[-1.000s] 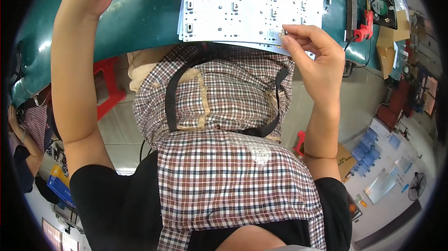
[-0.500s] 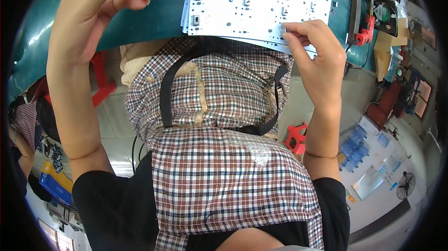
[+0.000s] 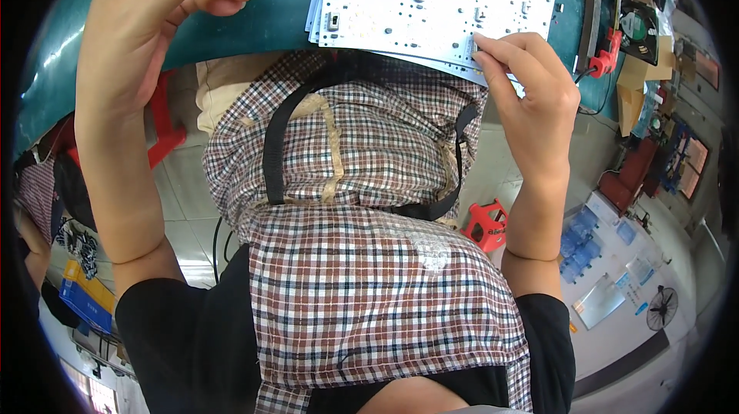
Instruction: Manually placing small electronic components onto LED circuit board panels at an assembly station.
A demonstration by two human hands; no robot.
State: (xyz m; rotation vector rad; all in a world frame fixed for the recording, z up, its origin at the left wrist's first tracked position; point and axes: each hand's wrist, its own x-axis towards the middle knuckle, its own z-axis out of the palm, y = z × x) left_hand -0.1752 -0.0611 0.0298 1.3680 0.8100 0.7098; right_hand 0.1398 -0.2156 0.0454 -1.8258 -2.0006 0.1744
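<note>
A white circuit board [image 3: 369, 6] lies on top of a small stack of like boards on the green table. Small slide switches [image 3: 334, 21] and tiny dark parts stand on it in rows. My right hand [image 3: 531, 79] is at the board's near right corner, thumb and forefinger pinched together over a small part on its surface; the fingertips mostly hide that part. To the left of the boards, above the table, my left hand [image 3: 169, 6] is raised with its fingers curled in. Its thumb and forefinger tips meet by the picture's top edge, and what they hold is not visible.
The green table's [image 3: 246, 29] near edge curves in front of my checked apron [image 3: 369, 283]. At the right of the table are a red clamp-like piece [image 3: 608, 54], a black fan [image 3: 639, 29] and cardboard [image 3: 633, 98]. Red stools [image 3: 485, 225] stand below.
The boards have shifted slightly right and up in the picture with the view. My right hand stays pinched at the same corner; my left hand stays curled and raised.
</note>
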